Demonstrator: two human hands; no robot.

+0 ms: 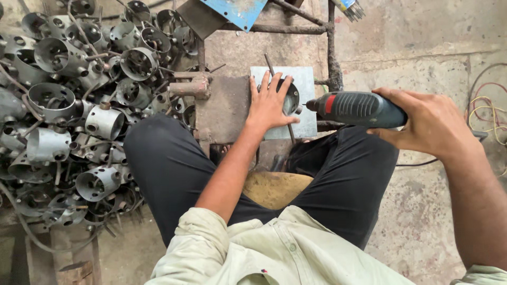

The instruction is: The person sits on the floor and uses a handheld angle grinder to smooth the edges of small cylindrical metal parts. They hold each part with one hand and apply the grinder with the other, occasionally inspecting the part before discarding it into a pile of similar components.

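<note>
My left hand (269, 103) presses flat on a round grey metal cup part (291, 100) that lies on a small steel plate (308, 113) on a low rusty stand. My right hand (430, 124) grips a dark blue-grey electric drill (359, 109) held level, its bit pointing left at the side of the cup part. A thin metal rod (269, 64) runs under the left hand. My knees in dark trousers frame the stand.
A large heap of several similar grey metal cups with holes and rods (68, 105) fills the left side. A blue metal sheet (240, 10) and rusty frame bars (331, 47) lie beyond the stand. Coloured wires (488, 105) and a black cable (417, 163) lie on the concrete floor at right.
</note>
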